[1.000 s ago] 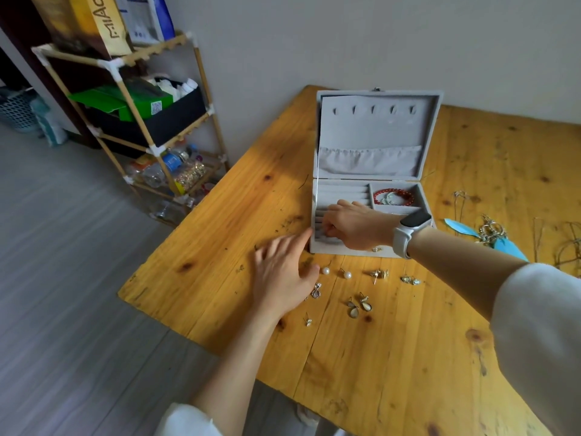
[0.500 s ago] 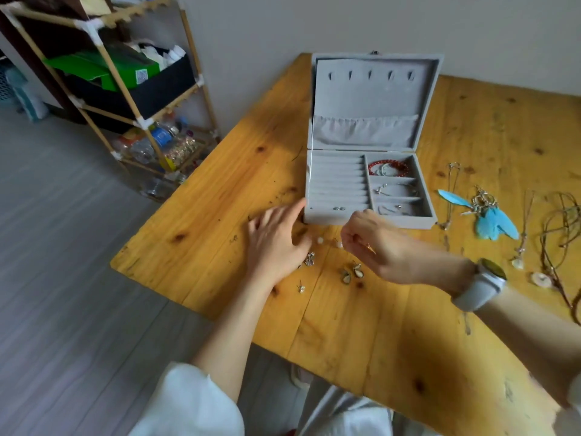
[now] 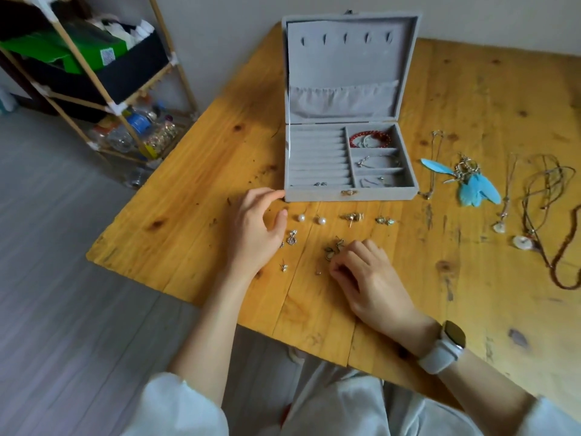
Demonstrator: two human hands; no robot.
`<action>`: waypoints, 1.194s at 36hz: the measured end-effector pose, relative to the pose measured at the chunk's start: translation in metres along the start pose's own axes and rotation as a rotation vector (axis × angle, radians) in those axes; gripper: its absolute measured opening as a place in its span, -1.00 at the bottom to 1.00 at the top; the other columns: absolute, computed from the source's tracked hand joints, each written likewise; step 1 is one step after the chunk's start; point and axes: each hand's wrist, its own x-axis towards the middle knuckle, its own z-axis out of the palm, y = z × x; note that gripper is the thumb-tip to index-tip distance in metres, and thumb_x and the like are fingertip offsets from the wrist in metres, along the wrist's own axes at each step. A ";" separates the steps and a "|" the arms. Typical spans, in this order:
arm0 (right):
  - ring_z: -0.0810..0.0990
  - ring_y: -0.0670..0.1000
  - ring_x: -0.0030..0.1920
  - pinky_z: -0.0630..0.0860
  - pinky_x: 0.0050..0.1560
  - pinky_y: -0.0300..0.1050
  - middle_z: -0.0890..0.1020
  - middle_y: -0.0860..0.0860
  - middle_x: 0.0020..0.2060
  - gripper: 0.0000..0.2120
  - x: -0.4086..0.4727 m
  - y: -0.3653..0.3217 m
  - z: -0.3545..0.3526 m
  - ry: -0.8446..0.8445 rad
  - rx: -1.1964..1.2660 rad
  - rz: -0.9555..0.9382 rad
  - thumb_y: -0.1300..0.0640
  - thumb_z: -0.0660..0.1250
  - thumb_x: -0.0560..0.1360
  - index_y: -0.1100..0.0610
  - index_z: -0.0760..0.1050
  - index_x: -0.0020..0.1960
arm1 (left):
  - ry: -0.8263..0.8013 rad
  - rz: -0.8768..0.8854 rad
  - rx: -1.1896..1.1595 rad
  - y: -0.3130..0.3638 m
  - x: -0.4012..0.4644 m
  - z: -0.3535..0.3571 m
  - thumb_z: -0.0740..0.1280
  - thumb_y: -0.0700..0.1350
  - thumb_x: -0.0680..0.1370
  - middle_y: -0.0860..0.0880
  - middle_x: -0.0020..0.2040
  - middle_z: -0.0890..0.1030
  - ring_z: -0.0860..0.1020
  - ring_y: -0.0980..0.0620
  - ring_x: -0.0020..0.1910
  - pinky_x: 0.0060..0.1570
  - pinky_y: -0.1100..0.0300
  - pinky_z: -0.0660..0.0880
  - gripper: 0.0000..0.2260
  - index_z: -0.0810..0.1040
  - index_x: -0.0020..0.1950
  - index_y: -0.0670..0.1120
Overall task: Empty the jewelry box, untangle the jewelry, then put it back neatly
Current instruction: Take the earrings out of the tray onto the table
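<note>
The grey jewelry box (image 3: 317,195) stands open on the wooden table (image 3: 204,190), with a red bead bracelet (image 3: 369,138) and a small stud pair (image 3: 320,184) inside. In front of it lie two pearl studs (image 3: 301,218), gold earrings (image 3: 352,216), a silver earring (image 3: 291,239) and dark drop earrings (image 3: 334,249). My left hand (image 3: 254,234) rests flat by the box's front left corner, fingers apart, holding nothing. My right hand (image 3: 367,278) sits beside the drop earrings with its fingers curled onto the table; what is under the fingertips is hidden.
Right of the box lie a thin chain (image 3: 435,162), blue feather earrings (image 3: 478,187) and corded shell necklaces (image 3: 540,196). A wooden shelf (image 3: 103,73) with boxes and bottles stands off the table's left. The near table edge runs just below my wrists.
My right hand left the box's ring rolls and came down to the drop earrings near me. My left hand stayed by the box's corner. The view tilted downward.
</note>
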 end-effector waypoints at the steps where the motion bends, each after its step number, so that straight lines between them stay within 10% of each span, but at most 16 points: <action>1: 0.47 0.08 -0.17 0.44 -0.22 -0.03 0.55 0.06 -0.18 -0.94 -0.001 0.001 0.000 -0.003 -0.013 -0.005 0.21 0.31 0.46 0.19 0.54 -0.11 | 0.017 -0.001 -0.008 0.002 -0.002 -0.001 0.32 -0.22 0.46 -0.10 0.11 0.49 0.42 0.08 0.12 0.15 0.39 0.24 -0.73 0.55 0.15 -0.15; 7: 0.47 0.06 -0.17 0.40 -0.20 -0.07 0.59 0.03 -0.19 -0.96 -0.001 0.003 0.000 -0.005 0.016 -0.014 0.21 0.36 0.45 0.16 0.55 -0.11 | 0.007 0.077 0.015 0.017 -0.029 -0.010 0.30 -0.11 0.45 -0.05 0.02 0.52 0.46 -0.03 0.06 0.09 -0.02 0.42 -0.81 0.61 0.00 -0.13; 22: 0.51 0.05 -0.08 0.43 -0.07 0.01 0.64 -0.01 -0.12 -0.80 -0.004 0.004 0.000 0.014 0.184 0.028 0.30 0.26 0.50 0.17 0.53 0.10 | -0.195 0.206 0.194 0.027 -0.061 -0.004 0.34 0.04 0.39 0.08 -0.21 0.54 0.40 0.07 -0.06 -0.14 0.04 0.30 -0.86 0.65 -0.23 0.01; 33: 0.50 0.08 -0.04 0.42 -0.01 -0.09 0.60 0.11 -0.07 -0.81 0.064 0.019 -0.025 0.177 0.149 0.048 0.29 0.24 0.51 0.22 0.54 0.09 | -0.015 0.078 0.251 0.028 0.009 -0.010 0.26 -0.01 0.47 0.02 0.17 0.53 0.41 -0.02 0.15 0.06 0.04 0.29 -0.70 0.55 0.17 -0.02; 38: 0.42 0.18 0.04 0.40 0.06 0.12 0.56 0.13 0.05 -0.70 0.121 0.042 -0.023 -0.024 -0.108 -0.056 0.23 0.17 0.55 0.11 0.49 0.24 | -0.210 -0.089 0.324 0.013 0.042 0.015 0.15 0.00 0.58 0.08 0.46 0.27 0.11 0.04 0.45 0.29 -0.09 0.13 -0.58 0.26 0.44 -0.01; 43: 0.36 0.11 0.10 0.37 -0.01 -0.05 0.50 0.05 0.15 -0.61 0.145 0.060 -0.028 -0.252 -0.301 -0.275 0.28 0.16 0.54 -0.01 0.43 0.31 | -0.127 -0.053 0.282 -0.002 0.038 0.021 0.15 -0.02 0.59 0.20 0.41 0.32 0.09 0.08 0.48 0.28 -0.04 0.10 -0.66 0.37 0.37 0.08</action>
